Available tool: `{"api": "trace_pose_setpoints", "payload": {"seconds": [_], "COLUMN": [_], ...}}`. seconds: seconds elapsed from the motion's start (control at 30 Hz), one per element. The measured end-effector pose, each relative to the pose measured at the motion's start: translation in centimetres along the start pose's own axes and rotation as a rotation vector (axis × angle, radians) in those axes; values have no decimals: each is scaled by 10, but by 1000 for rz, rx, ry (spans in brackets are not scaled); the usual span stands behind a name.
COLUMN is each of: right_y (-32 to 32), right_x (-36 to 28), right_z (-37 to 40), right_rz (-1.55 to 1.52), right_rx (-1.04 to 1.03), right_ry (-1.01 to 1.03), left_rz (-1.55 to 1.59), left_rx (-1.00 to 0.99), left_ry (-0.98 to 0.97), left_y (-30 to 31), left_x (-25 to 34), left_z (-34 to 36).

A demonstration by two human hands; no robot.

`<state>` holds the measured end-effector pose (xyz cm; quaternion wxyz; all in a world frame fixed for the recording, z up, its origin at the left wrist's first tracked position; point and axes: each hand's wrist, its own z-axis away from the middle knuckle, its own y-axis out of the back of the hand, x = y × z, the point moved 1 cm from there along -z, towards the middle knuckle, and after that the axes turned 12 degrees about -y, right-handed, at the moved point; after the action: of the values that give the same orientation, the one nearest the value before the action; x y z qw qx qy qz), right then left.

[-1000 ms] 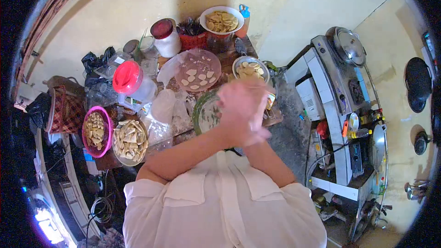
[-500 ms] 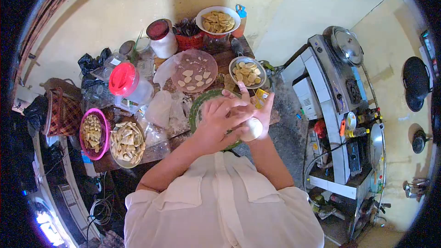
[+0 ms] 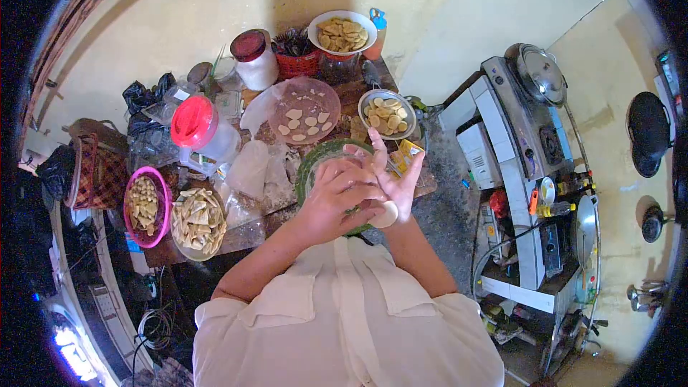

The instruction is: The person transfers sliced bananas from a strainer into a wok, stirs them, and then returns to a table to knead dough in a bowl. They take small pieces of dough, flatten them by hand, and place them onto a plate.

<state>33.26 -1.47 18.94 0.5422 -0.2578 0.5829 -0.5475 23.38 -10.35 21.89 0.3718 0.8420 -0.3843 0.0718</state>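
Observation:
A pale flat round of dough [image 3: 384, 215] lies at the heel of my right palm. My left hand [image 3: 344, 192] reaches across with its fingers bent and touches the round at its edge. My right hand [image 3: 398, 180] is turned up with fingers stretched apart, the round resting against it. Under both hands is a green-rimmed basin [image 3: 307, 170], mostly hidden. Just beyond stands a bowl of round slices [image 3: 387, 113]. To its left, a pinkish round tray [image 3: 304, 93] carries several flat dough pieces.
A pink basket [image 3: 169, 208] and a plate of cut pieces [image 3: 198, 223] stand at the left. Nearby are a red-lidded pitcher [image 3: 204, 129], a jar [image 3: 255, 64] and a white bowl of slices [image 3: 342, 31]. A stove [image 3: 523, 115] is on the right.
The dough round has shifted slightly down and left against my right palm, and less of its face shows. My left fingers have moved a little along it.

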Motion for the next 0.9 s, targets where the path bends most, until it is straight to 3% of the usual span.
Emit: {"api": "trace_pose_setpoints", "payload": {"seconds": [0.27, 0.43, 0.57, 0.77, 0.9], "right_y": [1, -10, -4, -1, 1], "right_x": [3, 5, 10, 18, 26], "right_z": [-2, 0, -2, -4, -9], "right_rz": [120, 118, 103, 24, -16], "right_rx": [95, 165, 107, 137, 202], "right_ry": [55, 29, -26, -157, -243], "left_rz": [80, 240, 307, 452, 436], "left_rx": [-7, 20, 69, 54, 50], "left_ry": [48, -20, 118, 45, 185], "left_y": [0, 4, 6, 4, 11], "left_x": [5, 0, 6, -4, 0], "left_z": [1, 3, 2, 16, 19]}}
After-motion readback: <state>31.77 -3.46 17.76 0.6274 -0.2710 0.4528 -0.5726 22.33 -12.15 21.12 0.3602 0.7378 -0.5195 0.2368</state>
